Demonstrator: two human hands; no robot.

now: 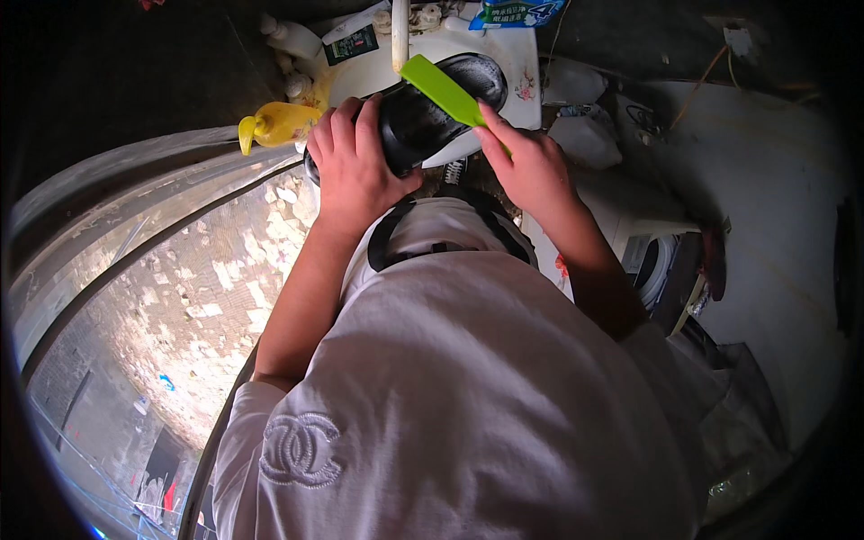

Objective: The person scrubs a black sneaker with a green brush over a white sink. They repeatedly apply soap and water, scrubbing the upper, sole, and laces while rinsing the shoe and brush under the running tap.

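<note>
My left hand [354,162] grips one end of a black slipper [410,128], fingers over its top and thumb along the near side. The slipper is held slantwise above a white washbasin [523,57]. White suds lie on the footbed at its far right end. In my right hand [536,162] is the handle of a bright green brush [440,89]. The brush head lies across the slipper's opening with its flat back facing up. Its bristles are hidden beneath.
A yellow pump bottle [280,125] lies tilted left of the basin. The white tap pipe [400,37] hangs just beyond the brush. A blue packet [518,13] with writing and a dark green sachet [351,44] rest on the basin's back. A window screen [202,290] is at left.
</note>
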